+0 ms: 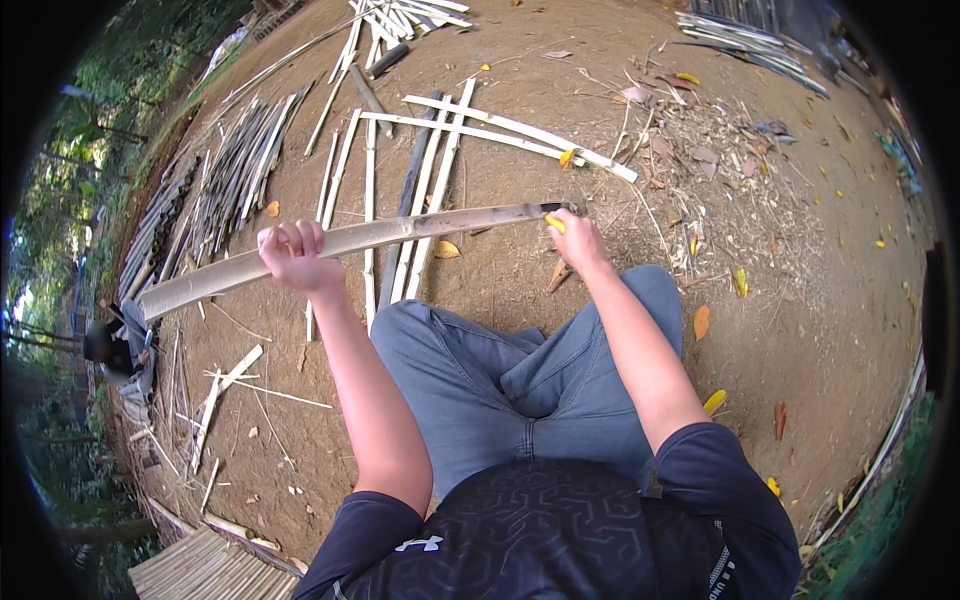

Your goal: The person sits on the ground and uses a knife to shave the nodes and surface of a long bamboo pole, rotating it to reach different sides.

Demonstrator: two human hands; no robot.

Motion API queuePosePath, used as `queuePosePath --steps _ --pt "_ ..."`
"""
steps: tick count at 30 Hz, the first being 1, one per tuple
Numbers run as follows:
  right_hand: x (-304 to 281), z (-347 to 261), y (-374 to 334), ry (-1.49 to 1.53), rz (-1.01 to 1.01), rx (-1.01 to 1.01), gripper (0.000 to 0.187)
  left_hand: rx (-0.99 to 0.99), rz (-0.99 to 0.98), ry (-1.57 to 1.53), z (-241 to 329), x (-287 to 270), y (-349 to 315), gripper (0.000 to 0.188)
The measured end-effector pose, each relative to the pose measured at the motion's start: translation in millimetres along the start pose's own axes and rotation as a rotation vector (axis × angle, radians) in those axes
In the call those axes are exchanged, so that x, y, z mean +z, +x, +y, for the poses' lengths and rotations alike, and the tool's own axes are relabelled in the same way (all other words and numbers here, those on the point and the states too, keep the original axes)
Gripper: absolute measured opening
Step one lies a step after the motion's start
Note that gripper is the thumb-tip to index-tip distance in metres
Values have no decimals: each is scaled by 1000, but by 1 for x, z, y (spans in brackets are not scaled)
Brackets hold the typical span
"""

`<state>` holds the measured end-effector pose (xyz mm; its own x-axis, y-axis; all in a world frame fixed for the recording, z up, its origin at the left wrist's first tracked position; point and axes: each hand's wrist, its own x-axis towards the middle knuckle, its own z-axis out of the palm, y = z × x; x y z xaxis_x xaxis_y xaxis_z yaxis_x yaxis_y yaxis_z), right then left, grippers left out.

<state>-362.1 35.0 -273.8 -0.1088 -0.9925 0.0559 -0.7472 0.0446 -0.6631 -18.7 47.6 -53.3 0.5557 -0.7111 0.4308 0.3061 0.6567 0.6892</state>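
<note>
A long split bamboo strip [370, 236] slants across in front of my knees, its wide end low at the left and its darker, narrower end at the right. My left hand [295, 262] is closed round its left half, fingers curled over the upper edge. Closed at the strip's right end, my right hand [580, 245] grips a yellow-handled tool [555, 223]. A dark part by the handle lies against the strip; whether it is a blade I cannot make out. Beyond the strip, thin pale bamboo slats [440, 165] lie criss-crossed on the ground.
I sit cross-legged on bare brown soil. Bundled bamboo poles [240, 165] lie at the far left, more pale slats [395, 20] at the far middle. Shavings and dry leaves [715, 145] litter the right. Another person [115, 345] is at the left edge, near a slatted bamboo mat [210, 568].
</note>
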Motion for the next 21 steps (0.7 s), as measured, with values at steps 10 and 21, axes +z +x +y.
queuePosePath --steps 10,21 --pt "-55 -15 0 -90 -71 -80 21 -52 -32 -59 0 6 -1 24" --pt "-41 -28 -11 17 -57 -142 24 -40 -89 -84 4 9 -3 22"
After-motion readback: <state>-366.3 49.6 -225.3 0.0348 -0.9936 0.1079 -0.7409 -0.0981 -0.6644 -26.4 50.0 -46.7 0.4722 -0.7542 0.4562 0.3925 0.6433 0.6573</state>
